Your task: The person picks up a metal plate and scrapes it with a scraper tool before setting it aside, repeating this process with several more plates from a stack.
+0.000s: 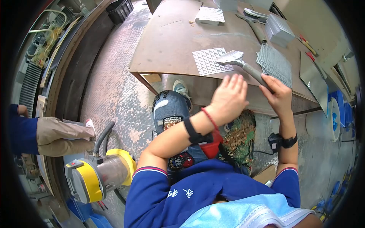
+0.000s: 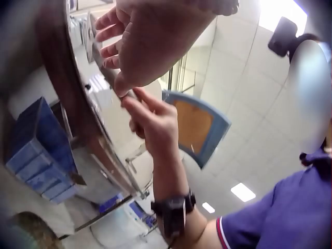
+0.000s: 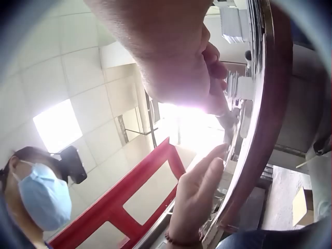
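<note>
A scraper-like tool (image 1: pixel 252 72) with a grey rod handle and a broad, flat silver head extends over the table's near edge. My right hand (image 1: pixel 279 94) grips the end of its handle. Beside the handle, my left hand (image 1: pixel 228 97) has its fingers extended, fingertips close below the tool's head. In the left wrist view the left hand (image 2: pixel 155 44) is above the right hand (image 2: pixel 155 122). Under the silver head lies a white sheet with rows of small rectangles (image 1: pixel 205 62). Similar grey sheets (image 1: pixel 281 66) lie right of the handle.
The brown table (image 1: pixel 167 45) also bears a stack of pale sheets (image 1: pixel 279 30), another white sheet pile (image 1: pixel 211 15) and a second rod-handled tool (image 1: pixel 256 32). A yellow and silver vacuum cleaner (image 1: pixel 110 173) stands on the floor at left, near another person (image 1: pixel 57 133). Blue bins (image 1: pixel 344 108) are at right.
</note>
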`<state>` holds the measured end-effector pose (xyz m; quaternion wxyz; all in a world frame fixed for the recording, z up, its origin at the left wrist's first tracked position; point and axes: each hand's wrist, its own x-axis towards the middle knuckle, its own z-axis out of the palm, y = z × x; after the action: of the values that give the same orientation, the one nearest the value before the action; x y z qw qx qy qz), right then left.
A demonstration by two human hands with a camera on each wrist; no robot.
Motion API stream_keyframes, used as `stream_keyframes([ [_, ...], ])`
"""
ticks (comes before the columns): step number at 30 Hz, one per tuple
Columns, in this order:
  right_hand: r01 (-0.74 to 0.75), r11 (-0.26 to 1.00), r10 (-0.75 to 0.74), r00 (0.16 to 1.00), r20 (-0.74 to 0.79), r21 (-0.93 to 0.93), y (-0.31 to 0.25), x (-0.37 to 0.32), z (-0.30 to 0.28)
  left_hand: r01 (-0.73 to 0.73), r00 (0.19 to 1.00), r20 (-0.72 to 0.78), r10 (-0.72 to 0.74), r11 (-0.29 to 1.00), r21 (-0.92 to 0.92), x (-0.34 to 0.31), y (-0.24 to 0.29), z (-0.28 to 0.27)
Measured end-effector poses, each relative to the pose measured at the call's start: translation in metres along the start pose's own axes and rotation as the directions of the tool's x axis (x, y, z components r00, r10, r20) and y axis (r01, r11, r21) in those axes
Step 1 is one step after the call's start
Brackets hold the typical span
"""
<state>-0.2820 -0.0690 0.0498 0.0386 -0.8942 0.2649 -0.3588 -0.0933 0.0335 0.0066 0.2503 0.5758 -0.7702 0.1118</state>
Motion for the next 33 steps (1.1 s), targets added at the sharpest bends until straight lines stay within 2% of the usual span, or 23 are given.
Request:
stream_keyframes([
  [1,0.025,0.999,-0.025,1.0,0.016,0.023,0.009,0.005,0.002,0.011,0.999,0.039,-0.013,0.998,0.057,0.001,0.01,0.011],
  [3,0.021,0.996,-0.029,0.995,0.091,0.092,0.021,0.02,0.001,-0.015,1.0,0.008,0.014,0.988,0.155,0.006,0.02,0.016],
  [4,0.033,0.995,-0.046,0.99,0.133,0.097,0.025,0.027,-0.001,0.006,1.0,0.03,-0.009,0.993,0.117,0.007,0.02,0.019],
  [7,0.121,0.984,-0.147,0.963,0.226,0.127,0.028,0.037,0.002,0.163,0.985,0.023,-0.171,0.966,0.202,0.016,0.004,0.02],
  [8,0.175,0.977,-0.201,0.949,0.242,0.124,0.027,0.04,0.005,0.209,0.97,0.086,-0.228,0.96,0.187,0.017,-0.003,0.025],
  [9,0.23,0.966,-0.254,0.933,0.256,0.12,0.028,0.044,0.008,0.196,0.972,0.085,-0.217,0.958,0.208,0.017,-0.007,0.028],
  [18,0.349,0.936,-0.349,0.899,0.266,0.046,0.027,0.07,0.024,0.146,0.987,0.033,-0.158,0.961,0.233,0.013,-0.011,0.045],
  [33,0.365,0.93,-0.359,0.883,0.303,0.041,0.016,0.103,0.042,0.157,0.987,0.015,-0.162,0.973,0.17,0.013,-0.01,0.048],
])
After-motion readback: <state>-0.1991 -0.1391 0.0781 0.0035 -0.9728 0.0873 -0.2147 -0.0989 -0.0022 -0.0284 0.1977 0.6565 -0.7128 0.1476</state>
